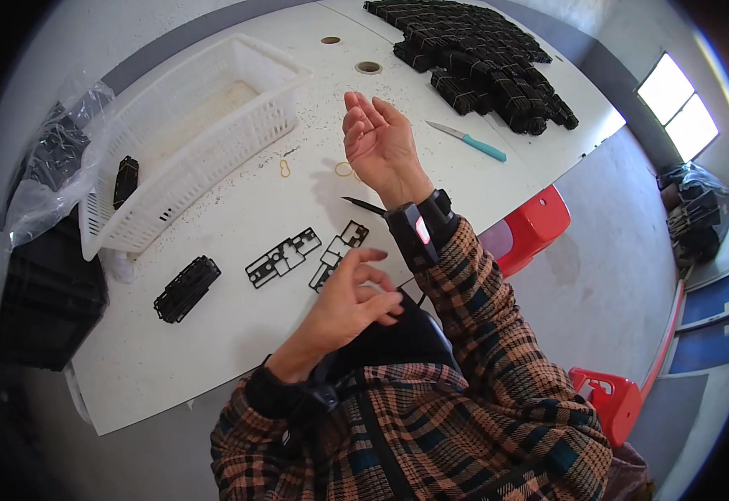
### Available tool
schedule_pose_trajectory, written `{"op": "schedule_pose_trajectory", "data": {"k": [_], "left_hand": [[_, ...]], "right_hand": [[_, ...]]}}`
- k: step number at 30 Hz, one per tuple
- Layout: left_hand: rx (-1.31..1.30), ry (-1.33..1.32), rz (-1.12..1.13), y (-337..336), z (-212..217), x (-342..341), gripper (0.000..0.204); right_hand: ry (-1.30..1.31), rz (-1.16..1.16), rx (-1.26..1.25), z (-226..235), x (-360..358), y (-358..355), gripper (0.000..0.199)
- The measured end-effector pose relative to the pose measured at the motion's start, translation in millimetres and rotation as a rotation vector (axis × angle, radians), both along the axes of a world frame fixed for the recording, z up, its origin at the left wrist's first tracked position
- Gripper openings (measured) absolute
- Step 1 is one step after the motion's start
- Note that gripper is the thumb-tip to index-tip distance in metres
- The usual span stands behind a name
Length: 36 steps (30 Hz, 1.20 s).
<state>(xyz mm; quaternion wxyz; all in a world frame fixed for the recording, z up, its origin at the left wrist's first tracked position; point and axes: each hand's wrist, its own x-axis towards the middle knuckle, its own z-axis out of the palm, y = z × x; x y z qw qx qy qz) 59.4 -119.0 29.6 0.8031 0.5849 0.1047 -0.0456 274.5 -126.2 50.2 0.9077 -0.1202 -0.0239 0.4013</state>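
My right hand [379,144] is raised over the table with its palm turned up, fingers loosely apart and nothing in them. My left hand [346,302] hovers near the table's front edge, its fingers bent but apart, with nothing visible in it. Just beyond it lies a flat black plastic frame [329,265], partly hidden by the hand. A second black plastic frame [283,258] lies flat to its left. Farther left sits a stack of black plastic frames [187,289]. A thin black pointed tool [363,204] lies below my right wrist, partly covered. Yellow rubber bands [284,169] rest nearby.
A white perforated basket [206,154] stands at the left, with a black bundle [126,181] inside. A knife with a teal handle [486,149] lies right of my right hand. Banded black bundles [498,71] cover the far right. Red stools [536,230] stand beside the table.
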Motion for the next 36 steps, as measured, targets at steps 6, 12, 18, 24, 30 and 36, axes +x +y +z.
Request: {"op": "schedule_pose_trajectory", "data": {"k": [6,12,18,24,30,36], "left_hand": [[0.075,0.071,0.105,50.6,-7.8,-32.5,0.039],[0.789,0.061,0.287,102.7,-17.1,-59.5,0.040],[1.271,-0.037,0.343,105.4,-32.5,-56.2,0.049],[1.410,0.057,0.329,104.1,-44.0,-45.1,0.048],[1.411,-0.001,0.346,107.6,-43.4,-45.4,0.043],[1.207,-0.082,0.433,105.3,-30.5,-39.3,0.042]], "right_hand": [[-0.012,-0.028,-0.054,-9.5,4.5,-3.8,0.025],[-0.723,0.122,-0.505,-4.0,-17.3,-39.5,0.035],[-1.977,0.239,-1.051,-26.0,-50.4,-46.1,0.041],[-2.195,0.096,-1.002,-49.2,-72.2,-22.1,0.043],[-2.269,0.268,-0.987,-36.0,-69.1,-12.7,0.041],[-2.298,0.067,-0.881,-31.8,-61.5,-20.4,0.039]]}}
